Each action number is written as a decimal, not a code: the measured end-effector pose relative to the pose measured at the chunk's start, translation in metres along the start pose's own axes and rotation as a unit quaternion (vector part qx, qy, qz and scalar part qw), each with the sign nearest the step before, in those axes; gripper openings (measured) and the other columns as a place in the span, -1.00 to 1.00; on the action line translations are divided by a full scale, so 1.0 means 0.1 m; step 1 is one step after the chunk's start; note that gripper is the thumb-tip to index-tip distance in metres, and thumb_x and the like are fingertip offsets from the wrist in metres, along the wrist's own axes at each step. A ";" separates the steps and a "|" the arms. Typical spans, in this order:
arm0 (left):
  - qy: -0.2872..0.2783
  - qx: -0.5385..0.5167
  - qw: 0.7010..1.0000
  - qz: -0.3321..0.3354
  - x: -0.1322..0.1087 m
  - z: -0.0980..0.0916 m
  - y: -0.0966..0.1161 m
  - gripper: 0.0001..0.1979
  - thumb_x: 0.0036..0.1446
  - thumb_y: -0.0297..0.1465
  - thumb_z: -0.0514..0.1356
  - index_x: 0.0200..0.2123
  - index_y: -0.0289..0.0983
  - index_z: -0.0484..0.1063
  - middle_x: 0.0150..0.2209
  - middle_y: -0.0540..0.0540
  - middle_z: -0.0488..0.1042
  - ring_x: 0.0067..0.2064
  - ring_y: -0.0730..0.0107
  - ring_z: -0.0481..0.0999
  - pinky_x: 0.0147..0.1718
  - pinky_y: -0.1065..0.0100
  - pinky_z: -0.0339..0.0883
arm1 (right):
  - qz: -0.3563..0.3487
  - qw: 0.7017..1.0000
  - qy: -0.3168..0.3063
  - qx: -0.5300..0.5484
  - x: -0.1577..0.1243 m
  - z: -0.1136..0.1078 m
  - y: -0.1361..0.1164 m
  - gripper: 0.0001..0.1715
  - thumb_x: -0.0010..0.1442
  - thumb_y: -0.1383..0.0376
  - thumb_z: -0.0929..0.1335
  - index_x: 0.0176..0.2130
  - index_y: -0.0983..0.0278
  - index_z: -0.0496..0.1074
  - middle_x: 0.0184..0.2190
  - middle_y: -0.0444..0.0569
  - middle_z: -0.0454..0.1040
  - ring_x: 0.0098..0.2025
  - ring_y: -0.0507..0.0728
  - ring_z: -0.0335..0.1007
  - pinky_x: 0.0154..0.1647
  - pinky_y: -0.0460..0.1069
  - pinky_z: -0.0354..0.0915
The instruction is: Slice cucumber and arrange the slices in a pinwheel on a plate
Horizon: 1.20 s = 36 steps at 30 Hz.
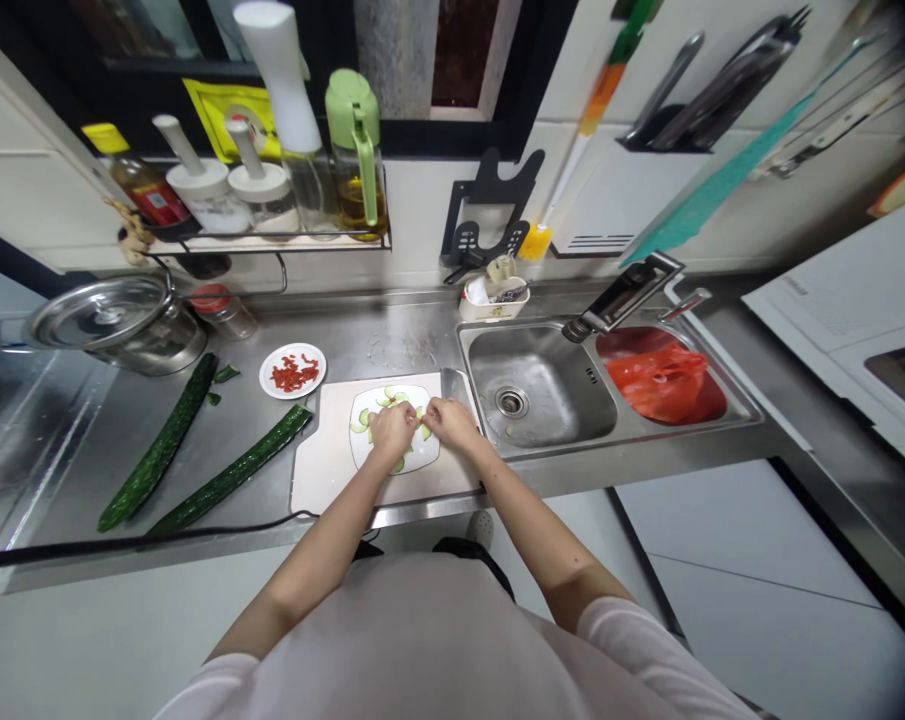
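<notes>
So we've got the green slices (365, 421) sitting on the squarish white plate (428, 455), spread mostly around its edge. Our left hand (393, 432) is over the middle of the plate, fingers curled down; we can't tell if they're gripping anything. Our right hand (452, 424) is at the plate's right edge, fingertips bunched together near a tiny reddish bit, but we can't make out whether it's actually pinched.

Handling-wise, we'd guess the slices are light, a bit bendy, wet and slippery, and easy to tear if squeezed. We'd take each one by its rim between thumb and fingertip, not press on the middle. The red bits (294, 373) on the round dish left of the plate look light and wrinkly, so a gentle pinch at one end should do. The plate's probably smooth and breakable; we'd hold it by opposite edges.
</notes>
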<state>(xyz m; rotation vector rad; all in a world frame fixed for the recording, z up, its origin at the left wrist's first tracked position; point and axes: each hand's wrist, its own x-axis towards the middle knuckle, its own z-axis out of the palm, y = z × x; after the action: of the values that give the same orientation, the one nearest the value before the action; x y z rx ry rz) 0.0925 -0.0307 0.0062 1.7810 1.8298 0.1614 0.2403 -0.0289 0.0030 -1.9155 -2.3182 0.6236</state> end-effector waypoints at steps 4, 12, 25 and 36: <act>0.004 0.003 1.000 0.004 0.00 0.00 0.00 -0.85 0.14 -0.28 0.18 -0.25 -0.18 0.48 -0.24 -0.08 0.58 -0.09 0.16 0.48 -0.05 0.17 0.05 | 0.000 1.000 -0.010 -0.002 0.00 0.02 -0.03 -0.84 0.21 0.22 0.32 -0.24 0.24 0.44 -0.27 -0.02 0.52 -0.16 0.12 0.34 -0.22 -0.07 0.10; 0.013 -0.009 1.000 0.004 -0.02 0.01 -0.01 -0.85 0.14 -0.30 0.17 -0.23 -0.18 0.47 -0.25 -0.07 0.58 -0.09 0.18 0.48 -0.04 0.17 0.05 | 0.015 1.000 -0.014 0.011 -0.03 -0.03 -0.03 -0.83 0.24 0.22 0.30 -0.23 0.24 0.44 -0.31 -0.03 0.51 -0.21 0.11 0.34 -0.27 -0.08 0.08; 0.099 -0.110 0.988 -0.040 -0.19 -0.25 -0.21 -0.80 0.17 -0.23 0.12 -0.20 -0.12 0.47 -0.31 0.03 0.57 -0.18 0.29 0.50 -0.07 0.26 0.11 | 0.032 0.993 0.069 0.087 -0.17 -0.16 0.08 -0.79 0.23 0.23 0.27 -0.22 0.27 0.44 -0.41 -0.10 0.45 -0.32 0.06 0.30 -0.33 -0.11 0.06; 0.196 -0.226 0.953 -0.053 -0.58 -0.27 -0.75 -0.73 0.11 -0.15 0.11 -0.24 -0.16 0.47 -0.47 0.06 0.48 -0.44 0.41 0.43 -0.35 0.41 0.21 | 0.057 0.975 0.131 0.169 -0.49 -0.11 0.16 -0.70 0.19 0.14 0.20 -0.35 0.22 0.43 -0.56 -0.12 0.36 -0.45 0.09 0.30 -0.42 -0.09 0.10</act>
<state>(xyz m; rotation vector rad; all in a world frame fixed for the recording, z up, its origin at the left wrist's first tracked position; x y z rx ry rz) 0.0104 -0.0854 0.0114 1.3911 1.9448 0.8735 0.2689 -0.0705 0.0173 -1.8510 -1.8231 0.6776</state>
